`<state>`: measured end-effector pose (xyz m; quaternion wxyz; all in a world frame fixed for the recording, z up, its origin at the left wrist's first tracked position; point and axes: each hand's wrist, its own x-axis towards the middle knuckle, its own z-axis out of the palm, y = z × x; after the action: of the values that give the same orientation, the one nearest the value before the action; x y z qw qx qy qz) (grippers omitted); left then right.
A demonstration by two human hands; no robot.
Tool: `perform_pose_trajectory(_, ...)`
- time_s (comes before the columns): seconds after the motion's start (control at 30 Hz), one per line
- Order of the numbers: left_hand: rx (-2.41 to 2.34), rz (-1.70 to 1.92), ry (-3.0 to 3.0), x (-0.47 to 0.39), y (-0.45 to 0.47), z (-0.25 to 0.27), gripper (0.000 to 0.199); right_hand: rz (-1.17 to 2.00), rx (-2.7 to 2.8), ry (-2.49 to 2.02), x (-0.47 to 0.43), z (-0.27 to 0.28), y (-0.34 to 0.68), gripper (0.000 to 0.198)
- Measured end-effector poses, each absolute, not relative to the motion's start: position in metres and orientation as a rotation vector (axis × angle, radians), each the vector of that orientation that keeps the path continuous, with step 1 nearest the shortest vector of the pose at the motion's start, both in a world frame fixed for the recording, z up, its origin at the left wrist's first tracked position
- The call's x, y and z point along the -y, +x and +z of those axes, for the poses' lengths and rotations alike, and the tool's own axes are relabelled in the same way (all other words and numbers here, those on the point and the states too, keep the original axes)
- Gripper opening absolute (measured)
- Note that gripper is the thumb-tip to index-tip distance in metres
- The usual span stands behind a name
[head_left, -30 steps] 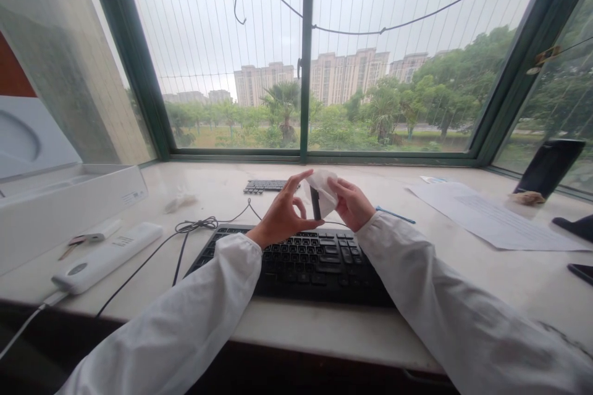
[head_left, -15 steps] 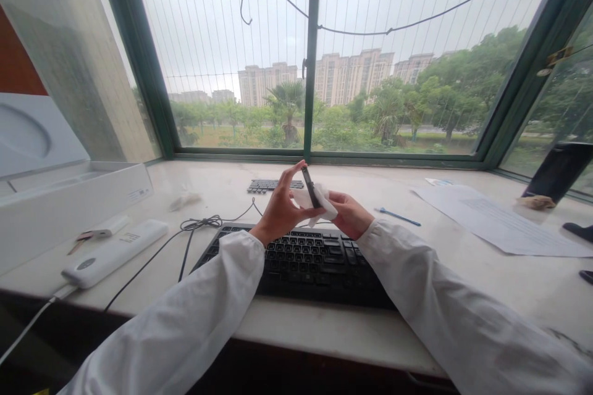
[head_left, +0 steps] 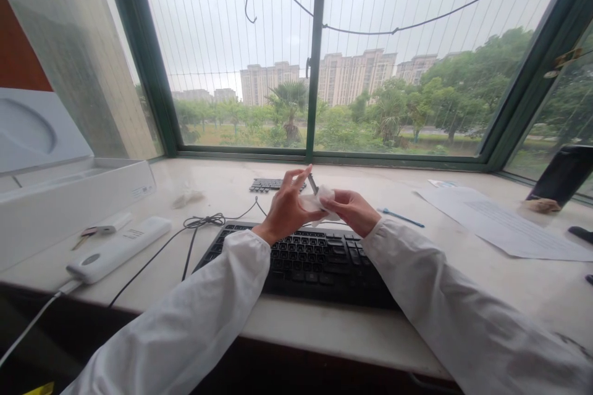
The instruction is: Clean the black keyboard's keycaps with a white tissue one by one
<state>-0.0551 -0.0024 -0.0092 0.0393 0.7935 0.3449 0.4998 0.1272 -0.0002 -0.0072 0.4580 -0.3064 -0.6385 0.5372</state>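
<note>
My left hand grips a long dark keycap, apparently a space bar, between thumb and fingers. It stands tilted above the keyboard. My right hand pinches a white tissue wrapped around the lower part of the keycap, hiding that part. Beneath both hands lies a black keyboard with many keycaps off, its switch sockets showing. Behind my left hand, loose dark keycaps are laid out in rows on the sill.
To the left are a white power strip, an open white box and a tangled black cable. A blue stick-like tool and a printed sheet lie right. A dark phone-like slab leans by the window.
My right hand has moved the tissue up and over the keycap, covering more of it. The keycap has turned and now shows a greyer, narrower side. The view has shifted slightly.
</note>
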Motion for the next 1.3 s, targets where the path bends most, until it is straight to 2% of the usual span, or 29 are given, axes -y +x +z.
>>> perform_pose_trajectory(0.13,-1.060,1.510,2.394,0.000,-0.057,-0.008,0.098,1.382,1.548,-0.793,0.001,-0.002,0.130,0.041)
perform_pose_trajectory(0.2,-1.020,1.532,2.309,-0.003,-0.058,-0.005,0.078,1.399,1.486,-0.815,0.001,0.001,0.131,0.041)
perform_pose_trajectory(0.3,-0.989,1.600,2.176,-0.007,-0.062,0.000,0.038,1.398,1.383,-0.830,-0.001,0.003,0.132,0.044)
perform_pose_trajectory(0.4,-1.082,1.613,2.078,-0.011,-0.067,0.001,0.024,1.376,1.326,-0.835,-0.005,0.000,0.133,0.045)
perform_pose_trajectory(0.83,-1.063,1.326,1.804,-0.010,-0.082,0.015,0.031,1.131,1.535,-0.956,-0.026,0.006,0.168,0.052)
perform_pose_trajectory(0.97,-1.159,1.379,1.692,-0.004,-0.093,0.022,0.032,0.803,1.541,-1.135,-0.042,0.005,0.201,0.053)
perform_pose_trajectory(1.07,-1.230,1.369,1.646,0.009,-0.105,0.023,0.031,0.318,1.677,-1.515,-0.050,-0.002,0.221,0.038)
perform_pose_trajectory(1.13,-1.255,1.358,1.630,0.024,-0.114,0.021,0.033,0.202,1.833,-1.632,-0.054,-0.009,0.225,0.035)
perform_pose_trajectory(1.3,-1.341,1.392,1.592,0.073,-0.134,0.012,0.038,-0.063,2.036,-1.467,-0.042,-0.007,0.204,0.052)
